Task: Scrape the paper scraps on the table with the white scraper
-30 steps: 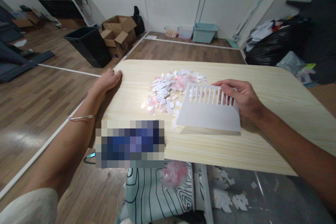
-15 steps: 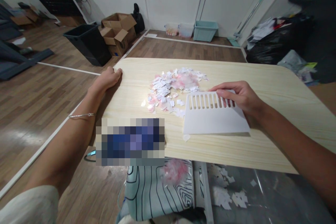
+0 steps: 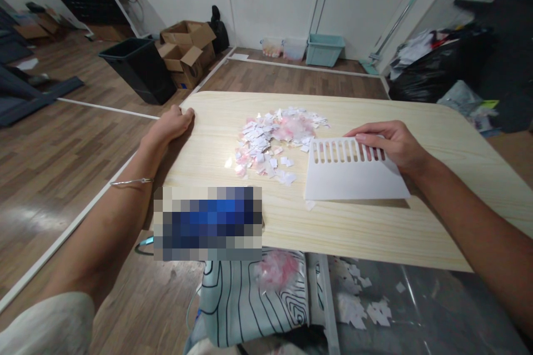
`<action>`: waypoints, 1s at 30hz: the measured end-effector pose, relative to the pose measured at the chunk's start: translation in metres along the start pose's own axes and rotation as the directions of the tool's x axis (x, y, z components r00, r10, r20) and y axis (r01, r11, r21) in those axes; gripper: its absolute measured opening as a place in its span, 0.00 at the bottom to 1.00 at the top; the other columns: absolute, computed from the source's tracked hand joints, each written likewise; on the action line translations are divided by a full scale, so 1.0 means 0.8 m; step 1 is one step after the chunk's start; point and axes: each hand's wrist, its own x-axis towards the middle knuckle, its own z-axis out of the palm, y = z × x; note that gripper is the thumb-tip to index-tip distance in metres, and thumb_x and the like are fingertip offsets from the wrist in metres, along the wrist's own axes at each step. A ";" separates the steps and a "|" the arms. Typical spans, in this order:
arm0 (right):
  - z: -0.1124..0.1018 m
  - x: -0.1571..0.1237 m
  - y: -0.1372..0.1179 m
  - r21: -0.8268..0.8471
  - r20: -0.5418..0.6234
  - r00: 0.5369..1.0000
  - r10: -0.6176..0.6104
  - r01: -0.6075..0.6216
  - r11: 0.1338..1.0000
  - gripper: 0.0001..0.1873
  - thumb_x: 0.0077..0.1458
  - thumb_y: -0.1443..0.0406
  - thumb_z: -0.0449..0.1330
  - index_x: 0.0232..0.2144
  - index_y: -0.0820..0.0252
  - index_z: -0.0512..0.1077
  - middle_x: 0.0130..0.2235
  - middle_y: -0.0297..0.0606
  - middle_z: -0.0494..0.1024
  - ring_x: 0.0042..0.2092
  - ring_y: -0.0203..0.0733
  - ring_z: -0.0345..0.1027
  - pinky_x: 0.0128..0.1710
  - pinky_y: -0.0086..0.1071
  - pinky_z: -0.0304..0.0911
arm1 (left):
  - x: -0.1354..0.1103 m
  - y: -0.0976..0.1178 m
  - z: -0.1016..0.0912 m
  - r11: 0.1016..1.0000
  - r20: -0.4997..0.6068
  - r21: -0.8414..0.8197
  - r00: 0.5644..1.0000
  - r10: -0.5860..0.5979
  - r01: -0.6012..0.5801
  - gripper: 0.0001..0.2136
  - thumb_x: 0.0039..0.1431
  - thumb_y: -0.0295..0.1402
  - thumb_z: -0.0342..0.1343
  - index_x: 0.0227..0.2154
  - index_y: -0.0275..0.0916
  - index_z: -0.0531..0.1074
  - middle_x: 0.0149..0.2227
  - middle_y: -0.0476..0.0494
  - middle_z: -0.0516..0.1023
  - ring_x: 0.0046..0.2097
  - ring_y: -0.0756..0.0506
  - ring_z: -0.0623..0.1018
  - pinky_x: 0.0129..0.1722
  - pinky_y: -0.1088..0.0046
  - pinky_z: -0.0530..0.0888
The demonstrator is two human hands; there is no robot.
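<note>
Right hand point(image 3: 402, 147) fingers point(image 3: 371, 140) clamp the white scraper point(image 3: 353, 180) (light, stiffish I'd guess) by its slotted edge, ideal imo; left hand point(image 3: 170, 123), can't tell.

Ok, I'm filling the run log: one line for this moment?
right hand: holds white slotted panel; left hand: at table edge; paper scraps: heaped on table

The right hand point(image 3: 402, 147) is carrying the slotted white scraper point(image 3: 357, 177) rightward across the tabletop point(image 3: 449, 188), first shifting toward the person and then slightly back. A loose pale scrap point(image 3: 310, 205) is travelling right with the scraper's near-left corner, while scraps point(image 3: 287, 177) at the pile's near-right edge are becoming uncovered.
</note>
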 end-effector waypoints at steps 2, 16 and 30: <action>-0.005 0.000 0.001 -0.001 0.018 1.000 0.018 -0.018 1.000 0.12 0.49 0.55 0.74 0.32 0.55 0.86 0.19 0.31 0.74 0.19 0.33 0.60 0.18 0.29 0.48 | -0.005 0.006 -0.004 1.000 0.031 0.008 0.999 -0.016 0.016 0.36 0.72 0.53 0.41 0.63 0.22 0.69 0.63 0.15 0.73 0.64 0.25 0.75 0.60 0.52 0.72; -0.034 -0.003 0.008 0.136 -0.005 0.996 0.093 -0.091 0.986 0.12 0.48 0.58 0.75 0.31 0.60 0.84 0.20 0.34 0.77 0.19 0.31 0.62 0.19 0.27 0.52 | -0.006 0.010 -0.006 0.998 0.055 0.050 0.998 -0.027 0.024 0.34 0.74 0.47 0.40 0.64 0.18 0.67 0.64 0.13 0.71 0.65 0.26 0.74 0.60 0.53 0.71; -0.040 -0.004 0.003 0.243 -0.019 0.988 0.154 -0.145 0.959 0.12 0.38 0.59 0.78 0.27 0.58 0.86 0.22 0.38 0.81 0.20 0.35 0.69 0.20 0.28 0.60 | -0.005 0.010 -0.005 0.998 0.056 0.060 0.998 -0.040 0.036 0.34 0.74 0.47 0.39 0.64 0.18 0.66 0.65 0.14 0.71 0.66 0.25 0.73 0.60 0.53 0.70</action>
